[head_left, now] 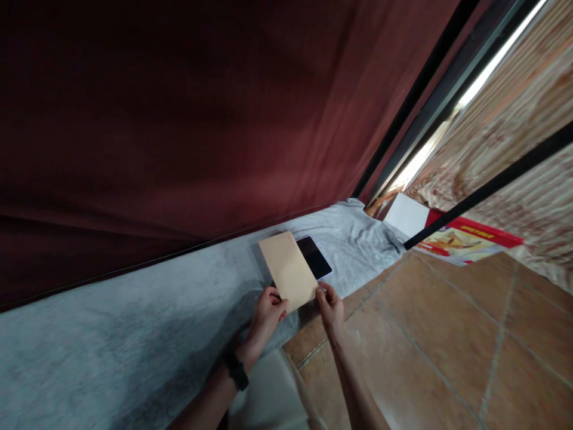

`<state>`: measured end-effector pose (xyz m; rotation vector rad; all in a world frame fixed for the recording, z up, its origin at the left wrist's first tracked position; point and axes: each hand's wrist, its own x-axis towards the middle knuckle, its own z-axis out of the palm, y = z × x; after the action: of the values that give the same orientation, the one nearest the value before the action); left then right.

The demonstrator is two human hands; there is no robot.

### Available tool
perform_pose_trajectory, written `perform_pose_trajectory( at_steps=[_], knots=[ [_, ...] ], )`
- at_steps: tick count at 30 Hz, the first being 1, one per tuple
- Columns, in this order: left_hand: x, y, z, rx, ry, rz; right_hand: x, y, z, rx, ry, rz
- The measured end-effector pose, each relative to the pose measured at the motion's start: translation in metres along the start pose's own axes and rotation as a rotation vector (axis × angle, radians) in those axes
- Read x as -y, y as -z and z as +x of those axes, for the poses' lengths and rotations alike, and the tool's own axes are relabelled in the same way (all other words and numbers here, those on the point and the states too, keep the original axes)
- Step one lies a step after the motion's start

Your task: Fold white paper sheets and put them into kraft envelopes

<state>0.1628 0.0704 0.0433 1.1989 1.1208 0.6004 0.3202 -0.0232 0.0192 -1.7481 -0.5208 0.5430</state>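
Note:
A tan paper envelope is held flat above a grey cloth-covered surface. My left hand pinches its near left corner, fingers closed on it. My right hand grips its near right corner the same way. A black watch sits on my left wrist. Partly under the envelope's far right side lies a dark tablet on the cloth.
A dark red curtain hangs behind the cloth surface. Terracotta floor tiles spread to the right. A white sheet and a red and yellow printed box lie at the far right, by a black bar.

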Motion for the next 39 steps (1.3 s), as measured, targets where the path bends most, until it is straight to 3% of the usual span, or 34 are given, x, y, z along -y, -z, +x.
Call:
perform_pose_trajectory(
  at_steps=[14, 23, 25, 28, 31, 33, 39],
  knots=[
    [0.01, 0.001, -0.001, -0.107, -0.029, 0.024, -0.008, 0.001, 0.0, 0.058, 0.032, -0.045],
    [0.012, 0.002, -0.003, -0.034, -0.004, 0.047, 0.002, 0.002, 0.0, 0.071, 0.025, -0.05],
    [0.011, 0.005, -0.005, -0.107, -0.085, 0.131, 0.002, 0.002, 0.001, 0.072, 0.032, -0.059],
    [-0.001, 0.007, -0.005, -0.217, -0.375, 0.391, -0.002, 0.001, 0.002, 0.064, 0.041, -0.073],
    [-0.023, 0.001, 0.006, -0.133, -0.685, 0.652, -0.006, 0.0, 0.003, 0.053, 0.037, -0.074],
    [-0.036, -0.008, 0.023, -0.056, -0.817, 0.806, -0.009, -0.001, 0.003, 0.046, 0.032, -0.072],
    [-0.038, -0.026, 0.08, -0.07, -0.851, 1.126, -0.016, -0.003, 0.004, 0.051, 0.049, -0.057]
  ],
)
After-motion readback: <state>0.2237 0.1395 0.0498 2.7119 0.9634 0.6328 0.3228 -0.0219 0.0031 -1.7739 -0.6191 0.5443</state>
